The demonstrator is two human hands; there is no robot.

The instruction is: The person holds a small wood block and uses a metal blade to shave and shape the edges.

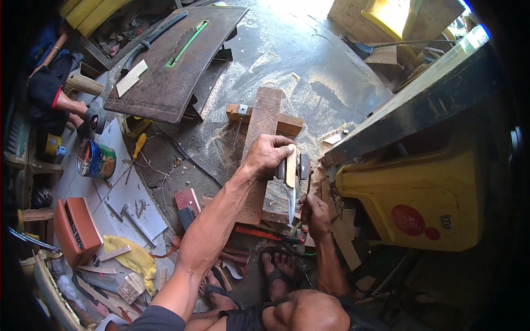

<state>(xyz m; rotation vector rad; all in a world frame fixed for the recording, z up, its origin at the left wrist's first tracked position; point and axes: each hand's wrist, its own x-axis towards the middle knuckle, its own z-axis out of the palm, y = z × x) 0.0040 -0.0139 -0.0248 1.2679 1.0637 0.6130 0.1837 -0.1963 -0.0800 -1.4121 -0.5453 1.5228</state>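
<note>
My left hand (268, 153) is closed on the far end of a knife (291, 172) with a pale wooden handle. Its bare blade points back toward me. Dark metal vise jaws (303, 166) sit right beside the handle, at the edge of a narrow wooden bench (264, 118). Whether they grip the knife, I cannot tell. Lower and to the right, my right hand (316, 212) is closed round a thin dark bar (309, 185) rising toward the vise.
A saw table (165, 91) with a toothed blade stands far left, near another person's legs (72, 105). A paint bucket (96, 159), a hammer (138, 226) and a brown box (77, 231) lie at left. A yellow plastic container (408, 193) stands at right. Sawdust covers the floor.
</note>
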